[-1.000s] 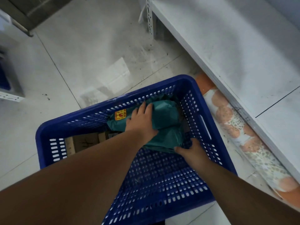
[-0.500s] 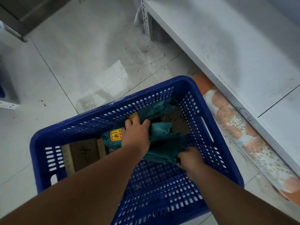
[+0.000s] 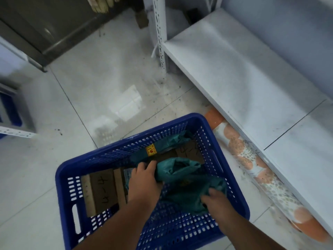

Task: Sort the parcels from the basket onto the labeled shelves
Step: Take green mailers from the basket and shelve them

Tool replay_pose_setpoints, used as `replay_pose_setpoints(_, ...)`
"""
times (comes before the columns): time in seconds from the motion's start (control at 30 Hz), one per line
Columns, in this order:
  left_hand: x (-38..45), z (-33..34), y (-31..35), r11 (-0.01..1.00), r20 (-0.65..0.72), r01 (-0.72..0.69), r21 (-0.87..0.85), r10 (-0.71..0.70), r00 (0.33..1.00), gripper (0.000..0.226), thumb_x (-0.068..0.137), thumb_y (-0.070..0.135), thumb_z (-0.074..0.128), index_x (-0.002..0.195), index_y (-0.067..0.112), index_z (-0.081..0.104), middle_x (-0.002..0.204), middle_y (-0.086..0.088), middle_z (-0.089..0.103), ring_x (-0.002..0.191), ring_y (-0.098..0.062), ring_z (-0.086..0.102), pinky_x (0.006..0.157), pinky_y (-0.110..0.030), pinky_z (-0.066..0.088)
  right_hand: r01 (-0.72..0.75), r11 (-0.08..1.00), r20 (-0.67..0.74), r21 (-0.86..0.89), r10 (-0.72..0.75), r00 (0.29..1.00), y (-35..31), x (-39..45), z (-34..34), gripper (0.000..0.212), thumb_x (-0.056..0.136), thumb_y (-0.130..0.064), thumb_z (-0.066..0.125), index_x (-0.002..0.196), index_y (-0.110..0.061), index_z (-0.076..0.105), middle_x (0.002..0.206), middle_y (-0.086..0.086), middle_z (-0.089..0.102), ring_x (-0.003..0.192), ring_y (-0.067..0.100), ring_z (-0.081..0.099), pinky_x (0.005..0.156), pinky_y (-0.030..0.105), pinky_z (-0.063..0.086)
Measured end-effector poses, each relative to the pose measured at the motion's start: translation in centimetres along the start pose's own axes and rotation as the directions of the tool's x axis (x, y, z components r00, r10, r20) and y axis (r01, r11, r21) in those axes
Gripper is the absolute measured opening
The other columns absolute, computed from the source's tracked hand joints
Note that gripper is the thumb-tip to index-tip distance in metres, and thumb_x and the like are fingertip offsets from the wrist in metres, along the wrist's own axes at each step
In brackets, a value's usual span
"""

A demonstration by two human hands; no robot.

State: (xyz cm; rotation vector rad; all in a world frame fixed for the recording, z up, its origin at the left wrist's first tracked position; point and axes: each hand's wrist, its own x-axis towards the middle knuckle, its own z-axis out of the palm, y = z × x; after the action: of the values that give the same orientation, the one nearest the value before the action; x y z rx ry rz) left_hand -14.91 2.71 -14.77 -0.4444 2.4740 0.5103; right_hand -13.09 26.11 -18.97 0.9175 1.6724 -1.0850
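The head view looks down into a blue basket [image 3: 68, 179] on the tiled floor, with both hands inside it working on a soft green parcel [image 3: 182, 179]. That parcel sits toward the basket's right half, crumpled and folded over itself; a second green bag with a yellow sticker [image 3: 151, 151] lies against the basket's far wall, and brown cardboard parcels with handwritten marks [image 3: 102, 191] lie flat on the basket's left side, with another [image 3: 189, 152] at its far right corner. To lift well, I judge the soft bag should be gathered from both ends so it comes up as one bundle — a loose fold could catch on the basket's slotted wall or drag the sticker bag with it. Its label should then be read before choosing a place on the white shelf [image 3: 243, 83] just right of the basket. The left hand [image 3: 144, 183] has its fingers curled over the parcel's left edge, gripping the plastic. The right hand [image 3: 214, 199] is bunched on the near right corner, fingers closed into the material — both clamped, not spread.
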Motion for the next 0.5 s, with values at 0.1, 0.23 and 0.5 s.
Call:
replay_pose_setpoints(0.1,-2.1,-2.6,0.9,0.997,-0.008,0.035,-0.072,-0.035,0.999,0.065,0.094,0.039,0.072,0.151,0.034,0.042,0.143,0.0,0.047,0.13,-0.028,0.044,0.106,-0.046,0.048,0.029,0.999,0.003,0.042,-0.03,1.0,-0.9,-3.9,-1.5,0.02,0.099,0.001,0.058,0.107,-0.008,0.074,0.097,0.012,0.074,0.091,0.033,0.068,0.084,0.038,0.057)
replay_pose_setpoints(0.23,-4.4,-7.1,2.4,0.991,-0.06,0.029,-0.131,-0.037,0.998,0.063,0.091,0.04,0.074,0.147,0.033,0.047,0.134,-0.001,0.05,0.125,-0.028,0.047,0.098,-0.046,0.052,-0.078,0.972,-0.012,0.221,0.083,0.996,-3.8,-9.3,-3.6,0.016,0.102,-0.008,0.056,0.1,-0.02,0.067,0.108,0.015,0.068,0.101,0.036,0.067,0.098,0.054,0.057)
replay_pose_setpoints(0.5,-10.4,-16.1,4.5,0.962,-0.149,0.039,-0.269,-0.082,0.985,0.062,0.086,0.038,0.078,0.142,0.032,0.053,0.13,-0.002,0.054,0.125,-0.031,0.05,0.101,-0.052,0.052,0.157,0.933,-0.068,0.323,-0.143,0.987,-8.5,-20.4,-6.2,0.015,0.087,0.014,0.041,0.085,0.007,0.054,0.09,0.023,0.058,0.087,0.036,0.062,0.095,0.054,0.056)
